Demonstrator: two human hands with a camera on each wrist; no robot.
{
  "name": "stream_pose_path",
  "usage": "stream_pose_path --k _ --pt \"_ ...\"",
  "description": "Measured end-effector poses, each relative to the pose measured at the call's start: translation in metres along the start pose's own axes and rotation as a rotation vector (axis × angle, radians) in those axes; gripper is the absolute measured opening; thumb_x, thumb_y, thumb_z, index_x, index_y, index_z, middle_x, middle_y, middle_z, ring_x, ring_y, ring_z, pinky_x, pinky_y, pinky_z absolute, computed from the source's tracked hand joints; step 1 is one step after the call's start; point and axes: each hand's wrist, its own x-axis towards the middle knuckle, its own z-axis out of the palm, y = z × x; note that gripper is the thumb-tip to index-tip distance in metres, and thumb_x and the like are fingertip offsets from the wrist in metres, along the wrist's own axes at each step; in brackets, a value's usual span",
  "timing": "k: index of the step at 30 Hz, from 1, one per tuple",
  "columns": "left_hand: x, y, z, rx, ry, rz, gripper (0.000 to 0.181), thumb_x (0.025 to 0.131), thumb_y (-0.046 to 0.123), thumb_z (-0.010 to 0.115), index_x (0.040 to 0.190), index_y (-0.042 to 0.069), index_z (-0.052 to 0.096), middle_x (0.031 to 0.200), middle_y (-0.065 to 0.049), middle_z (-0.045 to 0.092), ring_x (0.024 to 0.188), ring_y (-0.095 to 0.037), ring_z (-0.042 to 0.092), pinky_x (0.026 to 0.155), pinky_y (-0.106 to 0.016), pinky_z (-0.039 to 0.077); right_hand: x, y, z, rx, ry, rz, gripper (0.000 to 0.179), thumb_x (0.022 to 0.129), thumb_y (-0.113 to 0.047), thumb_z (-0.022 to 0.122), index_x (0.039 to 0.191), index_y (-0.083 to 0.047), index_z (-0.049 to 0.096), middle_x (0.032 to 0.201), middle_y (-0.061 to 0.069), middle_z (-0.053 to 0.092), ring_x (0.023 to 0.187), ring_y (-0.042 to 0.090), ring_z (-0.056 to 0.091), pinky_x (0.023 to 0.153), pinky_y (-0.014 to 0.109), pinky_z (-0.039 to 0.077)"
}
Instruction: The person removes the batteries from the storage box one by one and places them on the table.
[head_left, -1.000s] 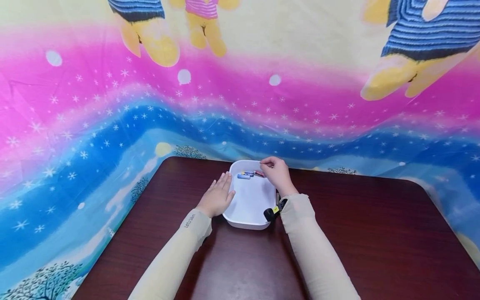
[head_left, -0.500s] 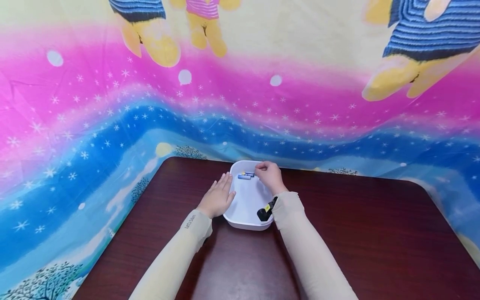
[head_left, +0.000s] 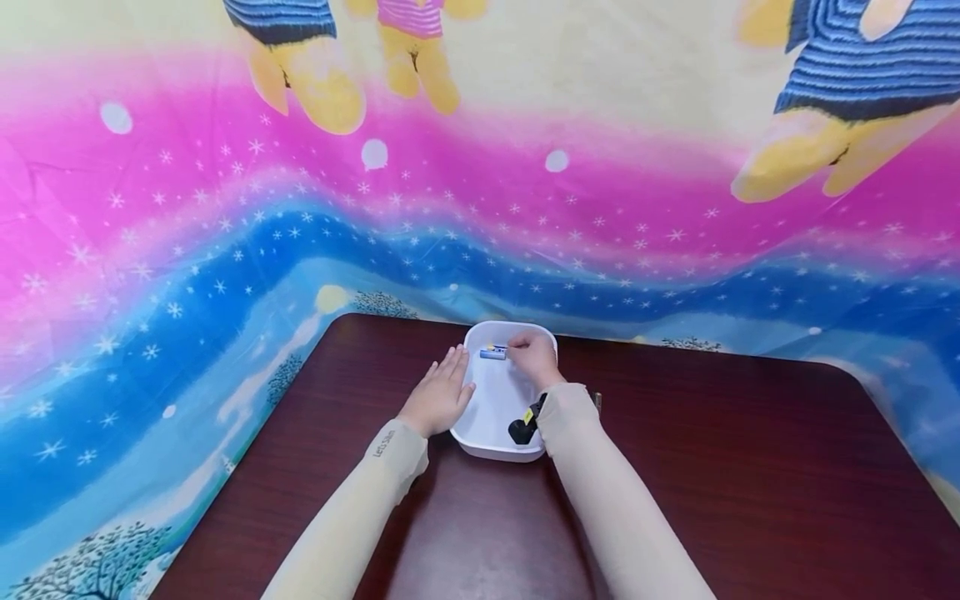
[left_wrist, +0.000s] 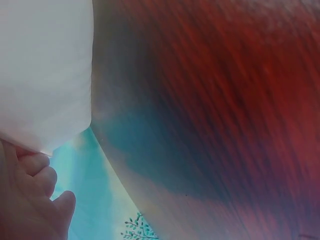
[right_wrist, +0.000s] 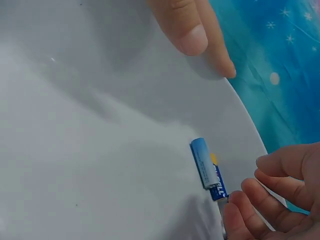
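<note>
A white tray [head_left: 497, 454] holds a light blue battery [right_wrist: 202, 161] and a dark blue one with a yellow end [right_wrist: 219, 186], lying side by side. My left hand [head_left: 437, 393] rests with straight fingers along the tray's left rim. In the left wrist view, its fingertips touch the tray's edge. Over the far right part of the tray, my right hand [head_left: 535, 358] has curled fingers and pinches a battery whose silvery part [right_wrist: 223, 215] shows beside the dark blue one. The fingers hide most of it. In the right wrist view, left-hand fingertips show at the top.
The tray stands near the far edge of a dark red-brown wooden table [head_left: 720, 467]. Behind the table hangs a patterned curtain [head_left: 420, 233]. A black wrist camera [head_left: 521, 427] sits under the right wrist, over the tray.
My right hand has come from the right rim, in over the tray and left towards the blue batteries. The red battery seen earlier is now hidden by it. The left hand stays put.
</note>
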Motion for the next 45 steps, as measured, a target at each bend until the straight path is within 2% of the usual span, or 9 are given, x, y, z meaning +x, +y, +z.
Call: stream_pose_path --k 5,9,14,17,24,27,35,40,45 --pt "0.0 0.002 0.0 -0.011 -0.008 0.0 0.064 0.11 0.036 0.035 0.161 0.002 0.017 0.169 -0.011 0.013 0.156 -0.025 0.009 0.125 -0.046 0.016 0.003 0.003 0.004 0.019 -0.025 0.073 0.026 0.095 -0.007 0.063 0.117 0.005 0.072 0.108 0.019 0.07 0.081 0.021 0.06 0.074 0.033 0.051" --pt "0.0 0.003 0.001 -0.002 -0.009 -0.002 0.064 0.11 0.036 0.035 0.161 0.002 0.016 0.169 -0.01 0.013 0.156 -0.024 0.009 0.125 -0.045 0.015 0.007 0.006 0.005 0.0 -0.027 0.088 0.027 0.096 -0.006 0.063 0.119 0.004 0.072 0.114 0.02 0.07 0.092 0.026 0.063 0.083 0.038 0.054" --pt "0.001 0.002 0.001 -0.005 0.003 0.002 0.064 0.11 0.036 0.035 0.161 0.002 0.017 0.169 -0.01 0.013 0.156 -0.024 0.009 0.125 -0.046 0.016 0.012 0.01 0.008 -0.042 -0.035 0.028 0.026 0.094 0.0 0.062 0.116 0.007 0.072 0.118 0.023 0.069 0.109 0.034 0.063 0.098 0.046 0.052" --pt "0.001 0.003 0.001 -0.011 0.003 0.014 0.064 0.11 0.036 0.035 0.161 0.002 0.016 0.169 -0.011 0.013 0.156 -0.025 0.009 0.125 -0.047 0.017 0.012 0.013 0.011 -0.063 -0.036 0.014 0.027 0.092 0.002 0.06 0.116 0.007 0.071 0.119 0.023 0.069 0.114 0.035 0.062 0.1 0.047 0.051" --pt "0.001 0.003 0.002 -0.004 0.009 0.023 0.064 0.11 0.035 0.035 0.161 0.001 0.018 0.169 -0.012 0.014 0.156 -0.025 0.01 0.125 -0.047 0.018 0.012 0.015 0.018 -0.076 -0.063 0.072 0.033 0.095 0.0 0.061 0.126 0.0 0.069 0.129 0.019 0.066 0.12 0.032 0.061 0.104 0.047 0.049" --pt "0.002 0.002 0.003 -0.005 0.014 0.026 0.063 0.11 0.034 0.036 0.161 0.001 0.018 0.168 -0.012 0.015 0.156 -0.025 0.01 0.125 -0.047 0.018 0.013 0.017 0.022 -0.107 -0.075 0.056 0.035 0.096 -0.001 0.061 0.13 0.0 0.067 0.132 0.019 0.065 0.122 0.032 0.061 0.105 0.048 0.049" --pt "0.001 0.0 0.003 0.005 0.014 0.023 0.064 0.11 0.034 0.036 0.161 0.0 0.017 0.168 -0.012 0.015 0.156 -0.026 0.011 0.124 -0.048 0.019 0.008 0.014 0.026 -0.161 -0.076 0.011 0.033 0.096 -0.003 0.063 0.129 0.002 0.067 0.127 0.02 0.067 0.117 0.033 0.063 0.102 0.047 0.051" --pt "0.0 0.0 0.002 0.005 0.013 0.019 0.064 0.11 0.034 0.036 0.161 0.001 0.017 0.168 -0.012 0.015 0.156 -0.025 0.011 0.124 -0.047 0.019 0.007 0.011 0.028 -0.201 -0.058 -0.019 0.025 0.094 -0.002 0.066 0.117 0.005 0.071 0.113 0.021 0.07 0.104 0.034 0.066 0.094 0.047 0.054" --pt "0.0 -0.002 0.001 0.007 0.017 0.022 0.064 0.11 0.034 0.037 0.161 0.0 0.018 0.168 -0.013 0.015 0.155 -0.026 0.011 0.124 -0.048 0.02 0.009 0.012 0.031 -0.233 -0.064 -0.044 0.021 0.091 0.0 0.067 0.111 0.004 0.074 0.109 0.019 0.071 0.1 0.032 0.068 0.09 0.046 0.057"
